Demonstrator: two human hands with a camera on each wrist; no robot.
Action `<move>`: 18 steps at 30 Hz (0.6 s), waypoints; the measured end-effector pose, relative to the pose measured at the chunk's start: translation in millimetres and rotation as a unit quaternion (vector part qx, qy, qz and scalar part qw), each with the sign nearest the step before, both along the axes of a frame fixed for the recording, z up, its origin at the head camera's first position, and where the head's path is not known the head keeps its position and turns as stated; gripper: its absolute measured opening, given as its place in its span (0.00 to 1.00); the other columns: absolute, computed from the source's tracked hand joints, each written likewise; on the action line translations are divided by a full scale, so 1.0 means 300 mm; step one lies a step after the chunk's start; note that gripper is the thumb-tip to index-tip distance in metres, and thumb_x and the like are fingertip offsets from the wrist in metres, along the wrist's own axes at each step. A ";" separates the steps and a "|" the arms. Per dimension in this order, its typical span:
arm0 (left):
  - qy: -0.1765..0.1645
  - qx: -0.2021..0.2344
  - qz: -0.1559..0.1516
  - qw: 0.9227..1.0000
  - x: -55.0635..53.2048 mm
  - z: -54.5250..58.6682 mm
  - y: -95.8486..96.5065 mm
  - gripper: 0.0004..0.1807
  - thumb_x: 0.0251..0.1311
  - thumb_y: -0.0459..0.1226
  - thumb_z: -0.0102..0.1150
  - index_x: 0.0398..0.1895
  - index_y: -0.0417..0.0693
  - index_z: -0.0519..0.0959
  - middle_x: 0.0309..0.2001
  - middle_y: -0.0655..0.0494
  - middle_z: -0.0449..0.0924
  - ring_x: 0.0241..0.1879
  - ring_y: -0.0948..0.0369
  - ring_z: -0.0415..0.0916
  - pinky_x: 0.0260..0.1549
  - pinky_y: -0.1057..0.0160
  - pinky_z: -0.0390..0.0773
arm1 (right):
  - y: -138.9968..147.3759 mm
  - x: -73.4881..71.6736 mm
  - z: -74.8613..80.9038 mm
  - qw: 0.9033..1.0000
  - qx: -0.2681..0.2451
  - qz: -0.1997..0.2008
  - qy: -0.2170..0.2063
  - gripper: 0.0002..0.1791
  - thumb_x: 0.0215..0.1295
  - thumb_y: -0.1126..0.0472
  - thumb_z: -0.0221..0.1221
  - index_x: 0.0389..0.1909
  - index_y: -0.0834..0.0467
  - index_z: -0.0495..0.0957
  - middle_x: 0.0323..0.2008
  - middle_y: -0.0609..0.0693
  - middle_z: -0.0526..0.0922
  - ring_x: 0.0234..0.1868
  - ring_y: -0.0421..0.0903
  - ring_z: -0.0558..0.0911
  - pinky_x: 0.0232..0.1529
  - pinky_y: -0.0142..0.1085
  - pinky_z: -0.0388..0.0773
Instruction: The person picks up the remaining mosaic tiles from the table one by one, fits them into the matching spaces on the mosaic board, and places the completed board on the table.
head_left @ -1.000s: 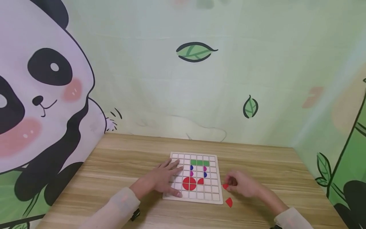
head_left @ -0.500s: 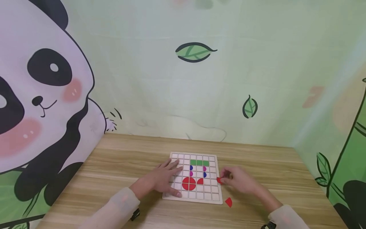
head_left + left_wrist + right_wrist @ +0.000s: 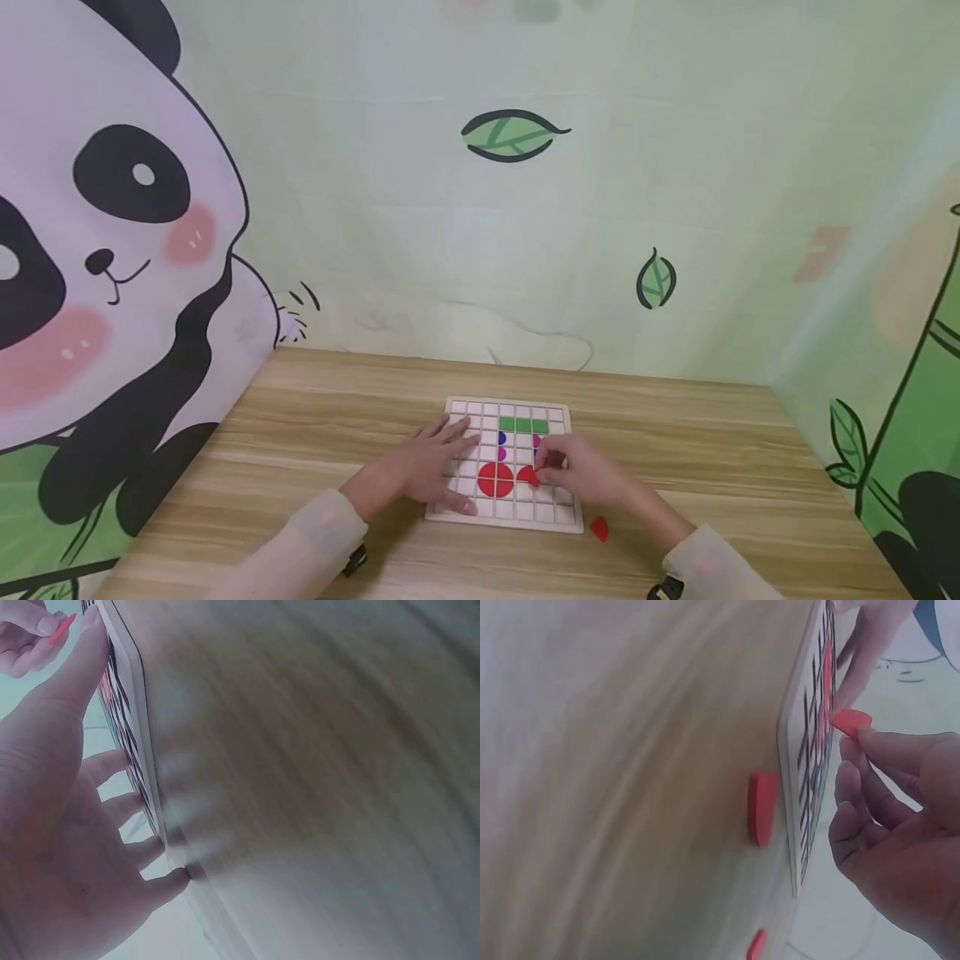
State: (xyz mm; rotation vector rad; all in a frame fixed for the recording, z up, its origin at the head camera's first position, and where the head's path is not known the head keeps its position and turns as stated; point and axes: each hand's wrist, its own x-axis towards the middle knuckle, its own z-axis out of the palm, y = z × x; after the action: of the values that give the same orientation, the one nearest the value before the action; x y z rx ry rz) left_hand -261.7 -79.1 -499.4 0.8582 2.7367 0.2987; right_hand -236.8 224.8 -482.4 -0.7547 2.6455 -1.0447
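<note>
A white grid board point(image 3: 506, 510) lies on the wooden table. My left hand point(image 3: 427, 467) rests spread on its left side, thumb near the front edge. Over the right half of the board, my right hand point(image 3: 581, 471) pinches a red quarter-circle piece point(image 3: 853, 720) between thumb and fingers. That piece is close beside another red quarter-circle point(image 3: 525, 472) set in the grid. To the left is a red circle point(image 3: 487, 472) made of quarter pieces. Green squares point(image 3: 523, 426) form a row near the back, with blue point(image 3: 502, 438) and magenta point(image 3: 502, 454) half-circles below; my right fingers partly cover the right-hand ones.
A loose red quarter-circle point(image 3: 599, 528) lies on the table point(image 3: 337, 417) off the board's right front corner. The right wrist view shows a second loose red piece point(image 3: 757, 945). A cloth backdrop point(image 3: 375, 208) with a panda and leaves stands behind the table.
My right hand has carried the red quarter-circle leftward from the table beside the board to over the grid. My left hand stays where it was.
</note>
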 end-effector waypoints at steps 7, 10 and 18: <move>-0.003 -0.001 0.001 1.000 -0.004 -0.002 -0.002 0.62 0.50 0.75 0.68 0.85 0.63 0.58 0.87 0.54 0.44 0.85 0.41 0.35 0.78 0.33 0.49 | -0.025 0.010 -0.015 0.999 -0.017 -0.005 -0.039 0.03 0.71 0.67 0.68 0.39 0.56 0.84 0.34 0.44 0.82 0.37 0.46 0.80 0.38 0.32 0.81; -0.006 0.002 0.003 1.000 -0.005 -0.002 -0.002 0.61 0.50 0.75 0.68 0.85 0.63 0.58 0.87 0.54 0.44 0.85 0.41 0.35 0.78 0.33 0.48 | -0.031 0.013 -0.020 0.999 -0.013 -0.005 -0.040 0.03 0.71 0.67 0.68 0.38 0.56 0.83 0.33 0.45 0.82 0.36 0.45 0.79 0.36 0.32 0.80; -0.003 0.002 0.000 1.000 -0.002 -0.002 0.001 0.62 0.50 0.75 0.68 0.85 0.62 0.59 0.87 0.53 0.45 0.84 0.40 0.37 0.78 0.32 0.49 | -0.044 0.021 -0.031 0.999 0.003 -0.016 -0.036 0.05 0.70 0.66 0.69 0.37 0.55 0.82 0.32 0.44 0.80 0.35 0.45 0.78 0.34 0.32 0.78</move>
State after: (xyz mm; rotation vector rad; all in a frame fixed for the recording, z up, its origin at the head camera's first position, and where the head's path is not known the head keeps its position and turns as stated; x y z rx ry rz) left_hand -262.4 -78.7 -499.9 0.8565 2.7318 0.3075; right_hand -230.5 211.5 -491.8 -0.6621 2.6074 -1.0517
